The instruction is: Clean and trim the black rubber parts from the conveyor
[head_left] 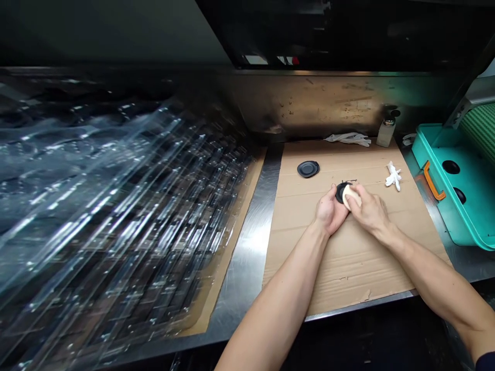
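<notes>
Above the cardboard sheet [309, 278], my left hand [331, 212] is closed around the edge of a small round black part [341, 191]. Pressed against that part is a cream-coloured pad [351, 199], pinched in the fingers of my right hand [367, 207]. The pad covers the right side of the black part. Another black part [308, 168], dish-shaped with a rounded-square rim, lies on the cardboard to the upper left of my hands.
Stacked clear plastic trays [127, 216] fill the left side of the metal bench [247, 247]. A teal bin [456, 226] with an orange handle [433, 181] holds black parts at right. A pump bottle [385, 130], a white glove [348, 138] and crumpled white material [393, 176] lie around the cardboard's far side.
</notes>
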A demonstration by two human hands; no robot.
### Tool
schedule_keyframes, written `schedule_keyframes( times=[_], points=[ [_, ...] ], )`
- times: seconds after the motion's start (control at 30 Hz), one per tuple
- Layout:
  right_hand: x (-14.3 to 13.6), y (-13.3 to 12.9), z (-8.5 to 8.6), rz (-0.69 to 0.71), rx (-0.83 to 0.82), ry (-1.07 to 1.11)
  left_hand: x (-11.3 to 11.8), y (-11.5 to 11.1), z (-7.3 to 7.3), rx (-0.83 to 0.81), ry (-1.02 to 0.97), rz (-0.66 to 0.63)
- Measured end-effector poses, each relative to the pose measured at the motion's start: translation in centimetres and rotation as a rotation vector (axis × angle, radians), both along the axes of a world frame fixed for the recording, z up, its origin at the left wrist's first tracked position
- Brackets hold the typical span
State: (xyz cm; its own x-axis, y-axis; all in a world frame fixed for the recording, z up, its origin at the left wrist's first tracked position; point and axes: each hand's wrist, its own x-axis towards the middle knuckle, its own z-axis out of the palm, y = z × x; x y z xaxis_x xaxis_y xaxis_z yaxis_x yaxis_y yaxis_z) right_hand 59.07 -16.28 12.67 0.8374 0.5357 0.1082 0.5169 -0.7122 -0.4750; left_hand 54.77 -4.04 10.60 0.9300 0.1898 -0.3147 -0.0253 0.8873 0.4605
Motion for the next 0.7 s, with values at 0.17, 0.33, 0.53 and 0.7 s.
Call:
schedule_keyframes(
  times=[0.17,0.33,0.53,0.7],
  points=[
    [-0.3,0.9,0.3,-0.045,-0.059,-0.002,-0.1,-0.1,-0.2,0.003,0.010,0.031],
    [-0.4,0.7,0.1,-0.064,-0.080,-0.033,-0.1,-0.2,-0.1,-0.003,0.003,0.013],
    [1.8,-0.7,-0.8,-0.113,-0.011,-0.071,-0.1,-0.1,0.0,0.019,0.011,-0.002],
    [4.6,-2.8,-1.8,-0.182,0.135,-0.112,-0.4,0.6,0.4,-0.068,0.007,-0.020]
  ],
)
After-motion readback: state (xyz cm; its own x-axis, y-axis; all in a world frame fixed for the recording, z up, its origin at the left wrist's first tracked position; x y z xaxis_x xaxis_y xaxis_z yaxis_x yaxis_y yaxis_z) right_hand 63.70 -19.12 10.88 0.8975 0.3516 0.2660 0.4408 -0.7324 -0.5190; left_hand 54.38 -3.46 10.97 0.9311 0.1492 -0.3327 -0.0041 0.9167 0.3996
